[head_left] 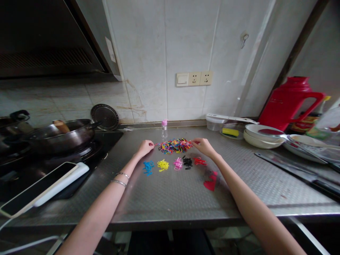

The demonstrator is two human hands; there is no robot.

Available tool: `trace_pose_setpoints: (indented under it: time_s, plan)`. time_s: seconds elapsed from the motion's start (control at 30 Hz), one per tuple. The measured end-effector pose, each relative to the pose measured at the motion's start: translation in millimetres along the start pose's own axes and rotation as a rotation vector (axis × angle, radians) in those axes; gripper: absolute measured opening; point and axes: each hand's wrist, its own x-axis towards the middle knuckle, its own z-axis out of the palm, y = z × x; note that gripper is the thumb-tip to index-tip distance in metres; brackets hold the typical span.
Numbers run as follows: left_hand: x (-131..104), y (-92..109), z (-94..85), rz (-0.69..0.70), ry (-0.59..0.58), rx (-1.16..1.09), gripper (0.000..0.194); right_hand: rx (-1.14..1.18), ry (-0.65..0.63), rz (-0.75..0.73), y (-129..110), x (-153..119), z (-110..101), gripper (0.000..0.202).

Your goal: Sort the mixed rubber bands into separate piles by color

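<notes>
A heap of mixed-colour small rubber bands (175, 145) lies on the metal counter between my hands. At its left end my left hand (145, 147) is closed in a pinch, a bit of red band showing at the fingertips. My right hand (203, 145) pinches at the right end, with a red band at its fingertips too. Nearer to me sit sorted piles in a row: blue bands (148, 168), yellow bands (163, 165), pink bands (177, 163), black bands (187, 162) and red bands (199, 161).
Behind the heap stands a small clear bottle (164, 130) with a pink top. A torn red piece (210, 182) lies by my right forearm. Left are a phone (39, 187) and a pan (63, 136); right are bowls (261, 141), a knife (289, 163) and a red thermos (288, 102).
</notes>
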Motion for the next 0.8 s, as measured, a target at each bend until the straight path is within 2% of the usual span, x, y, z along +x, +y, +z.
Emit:
trace_pose_setpoints:
  time_s: [0.2,0.3,0.37,0.47,0.63,0.7,0.8]
  plan:
    - [1.1,13.9,-9.1,0.049,0.014,-0.07,0.015,-0.053,-0.03,0.052,6.5,-1.5,-0.2,0.027]
    - [1.9,33.7,-9.4,0.117,0.013,-0.143,0.017,-0.081,-0.038,0.067,11.0,-1.3,0.9,0.028]
    - [0.5,53.9,-4.8,0.176,-0.002,-0.173,0.018,-0.105,-0.035,0.075,14.3,-1.0,1.6,0.027]
    - [-5.6,92.4,10.6,0.295,-0.079,-0.184,0.018,-0.14,-0.028,0.087,19.3,-1.1,2.6,0.027]
    - [-23.5,155.9,50.3,0.492,-0.21,-0.11,0.016,-0.182,-0.02,0.11,25.1,-3.2,2.8,0.028]
    - [-31.2,173.3,66.2,0.529,-0.273,-0.074,0.018,-0.203,-0.021,0.116,26.2,-4.0,2.4,0.028]
    - [-40.9,188.6,84.8,0.515,-0.326,0.009,0.019,-0.216,-0.015,0.11,27.3,-4.8,1.7,0.027]
